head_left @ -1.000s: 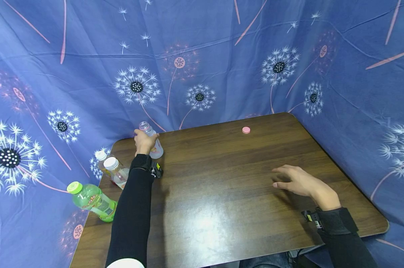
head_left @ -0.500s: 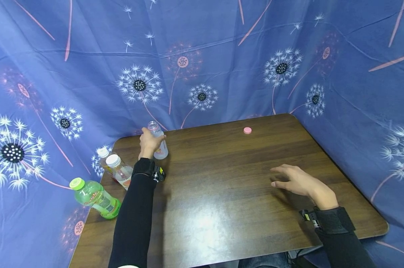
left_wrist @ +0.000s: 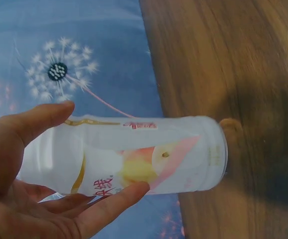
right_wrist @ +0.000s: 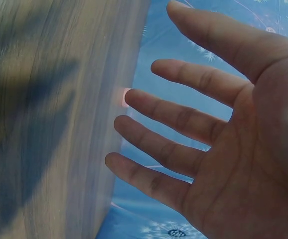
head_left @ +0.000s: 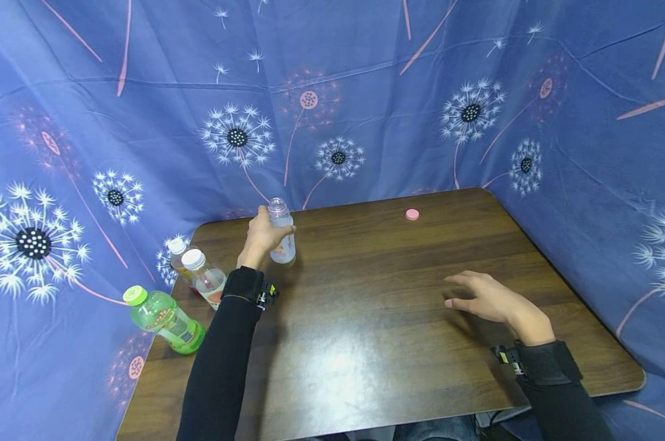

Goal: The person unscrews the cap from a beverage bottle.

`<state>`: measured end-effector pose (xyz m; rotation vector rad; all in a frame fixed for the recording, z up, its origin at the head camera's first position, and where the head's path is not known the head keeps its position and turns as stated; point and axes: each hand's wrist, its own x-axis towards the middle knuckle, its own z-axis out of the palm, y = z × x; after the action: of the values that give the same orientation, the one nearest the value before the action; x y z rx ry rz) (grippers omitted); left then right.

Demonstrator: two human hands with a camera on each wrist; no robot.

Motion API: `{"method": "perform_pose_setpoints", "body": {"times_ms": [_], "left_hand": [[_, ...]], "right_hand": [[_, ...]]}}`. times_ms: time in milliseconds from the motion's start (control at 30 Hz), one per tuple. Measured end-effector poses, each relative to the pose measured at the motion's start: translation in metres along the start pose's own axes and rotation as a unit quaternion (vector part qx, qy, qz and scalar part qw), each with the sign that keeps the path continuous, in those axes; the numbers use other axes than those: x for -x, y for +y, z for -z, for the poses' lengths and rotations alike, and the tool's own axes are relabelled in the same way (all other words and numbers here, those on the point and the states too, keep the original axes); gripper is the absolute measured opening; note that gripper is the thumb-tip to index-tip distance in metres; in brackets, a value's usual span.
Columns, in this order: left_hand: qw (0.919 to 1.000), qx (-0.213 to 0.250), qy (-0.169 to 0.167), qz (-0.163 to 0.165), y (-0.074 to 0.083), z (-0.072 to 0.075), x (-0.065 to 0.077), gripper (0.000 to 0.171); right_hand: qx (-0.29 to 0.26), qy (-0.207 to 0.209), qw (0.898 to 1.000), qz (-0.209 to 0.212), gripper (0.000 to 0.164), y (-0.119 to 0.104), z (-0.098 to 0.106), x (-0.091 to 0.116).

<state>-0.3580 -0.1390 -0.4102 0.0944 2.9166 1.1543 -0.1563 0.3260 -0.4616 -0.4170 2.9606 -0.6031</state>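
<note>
My left hand (head_left: 263,236) grips a translucent whitish drink bottle (head_left: 284,247) from its left side, at the back left of the table. The bottle stands nearly upright, and its clear neck has a pink ring and no cap on top. In the left wrist view its label (left_wrist: 151,159) shows fruit and red lettering, with the thumb on one side and fingers on the other. My right hand (head_left: 495,300) hovers over the right part of the table, fingers spread and palm bare in the right wrist view. A pink bottle cap (head_left: 412,214) lies near the back edge.
On the left of the brown wooden table (head_left: 365,294) stand a green-capped bottle (head_left: 169,321) of green drink and a white-capped bottle (head_left: 204,278). Another white-capped bottle (head_left: 178,251) is partly hidden behind it. A blue dandelion-print cloth (head_left: 365,92) hangs along the back and sides.
My left hand has carried the whitish bottle a little to the right, away from the table's back left corner. The right hand has stayed nearly in place. The view has shifted slightly.
</note>
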Motion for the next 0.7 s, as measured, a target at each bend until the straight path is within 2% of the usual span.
{"method": "perform_pose_setpoints", "body": {"times_ms": [200, 433, 567, 700], "left_hand": [[0.9983, 0.034, -0.041, -0.022, 0.008, 0.003, 0.010, 0.083], [0.9939, 0.052, -0.071, -0.067, 0.022, 0.007, 0.028, 0.076], [0.9903, 0.060, -0.094, -0.084, 0.029, 0.000, 0.044, 0.076], [0.9864, 0.050, -0.114, -0.107, 0.030, -0.014, 0.059, 0.081]], "right_hand": [[-0.004, -0.003, 1.000, -0.006, 0.060, -0.004, -0.001, -0.001], [-0.003, -0.007, 1.000, -0.002, 0.059, -0.008, 0.001, -0.007], [0.002, -0.007, 1.000, 0.002, 0.060, -0.009, 0.002, -0.010], [0.004, -0.008, 1.000, 0.007, 0.062, -0.009, 0.003, -0.012]]}}
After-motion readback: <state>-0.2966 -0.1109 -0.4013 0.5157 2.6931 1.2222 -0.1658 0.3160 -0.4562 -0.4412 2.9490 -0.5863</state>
